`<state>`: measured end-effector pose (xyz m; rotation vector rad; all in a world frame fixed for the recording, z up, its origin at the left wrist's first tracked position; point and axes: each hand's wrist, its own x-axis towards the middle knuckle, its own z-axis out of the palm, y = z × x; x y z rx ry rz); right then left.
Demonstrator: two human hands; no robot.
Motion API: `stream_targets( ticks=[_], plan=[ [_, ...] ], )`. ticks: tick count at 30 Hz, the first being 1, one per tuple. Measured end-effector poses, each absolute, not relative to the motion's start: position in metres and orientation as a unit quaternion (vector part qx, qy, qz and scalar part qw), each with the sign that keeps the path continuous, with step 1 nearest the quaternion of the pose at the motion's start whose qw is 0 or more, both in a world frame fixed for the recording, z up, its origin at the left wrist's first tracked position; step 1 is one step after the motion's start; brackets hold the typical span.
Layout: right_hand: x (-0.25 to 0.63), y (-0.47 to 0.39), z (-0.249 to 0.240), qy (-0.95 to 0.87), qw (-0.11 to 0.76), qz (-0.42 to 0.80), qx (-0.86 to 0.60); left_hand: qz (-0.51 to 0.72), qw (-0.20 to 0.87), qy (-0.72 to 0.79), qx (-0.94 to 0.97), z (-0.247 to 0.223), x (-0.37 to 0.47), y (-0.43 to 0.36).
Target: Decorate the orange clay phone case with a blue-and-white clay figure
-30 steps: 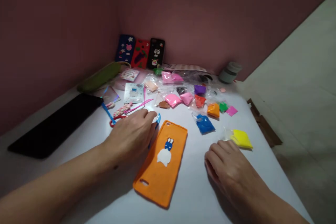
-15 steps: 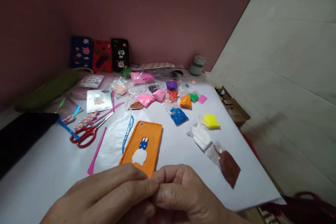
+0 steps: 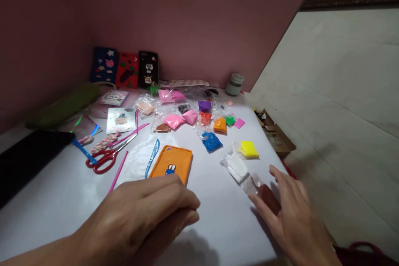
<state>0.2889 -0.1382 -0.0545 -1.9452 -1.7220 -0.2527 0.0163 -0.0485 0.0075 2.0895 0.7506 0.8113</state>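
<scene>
My left hand (image 3: 152,212) is closed above the near part of the table, its fingers bent together; whatever they may hold is hidden. Behind it lies an orange clay-covered phone case (image 3: 174,160) with a small blue and white figure, its lower part blocked by the hand. To the right, my right hand (image 3: 289,212) has its thumb and fingers spread around a packet of brown clay (image 3: 268,197). Whether the fingers touch the packet is unclear. A bag of white clay (image 3: 237,168) and a yellow clay block (image 3: 248,149) lie just beyond.
Red-handled scissors (image 3: 106,161), a blue modelling knife (image 3: 152,158) and a pink tool (image 3: 118,172) lie on the left. Several coloured clay packets, among them a blue one (image 3: 211,142), spread across the middle. Decorated phone cases (image 3: 127,70) lean on the back wall beside a grey jar (image 3: 235,84).
My hands were together in front of the orange case. The right hand has moved away to the right and opened over the brown clay; the left stays closed near the case.
</scene>
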Motion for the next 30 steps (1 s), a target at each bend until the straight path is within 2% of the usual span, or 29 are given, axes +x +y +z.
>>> stream_targets(
  ticks=[3, 7, 15, 19, 21, 24, 27, 30],
  plan=[
    [0.3, -0.133, -0.076, -0.64, 0.239, -0.086, -0.725, 0.304, 0.31, 0.271, 0.859, 0.008, 0.029, -0.048],
    [0.293, -0.129, -0.081, -0.641, 0.275, -0.06, -0.714, 0.277, 0.304, 0.25, 0.876, 0.008, 0.039, -0.05],
    [0.274, -0.143, -0.059, -0.649, 0.403, 0.025, -0.644, 0.237, 0.448, 0.306, 0.806, 0.013, 0.052, -0.038],
    [0.252, -0.143, -0.053, -0.634, 0.488, 0.176, -0.574, 0.253, 0.501, 0.292, 0.774, 0.014, 0.057, -0.039],
    [0.24, -0.141, -0.051, -0.617, 0.521, 0.249, -0.535, 0.275, 0.486, 0.265, 0.786, 0.013, 0.056, -0.041],
    [0.224, -0.138, -0.046, -0.618, 0.505, 0.307, -0.519, 0.28, 0.412, 0.223, 0.838, 0.007, 0.053, -0.046],
    [0.214, -0.135, -0.041, -0.61, 0.506, 0.338, -0.507, 0.258, 0.328, 0.202, 0.886, -0.003, 0.049, -0.05],
    [0.21, -0.132, -0.04, -0.608, 0.513, 0.344, -0.499, 0.235, 0.291, 0.198, 0.906, -0.009, 0.045, -0.051]
  ],
)
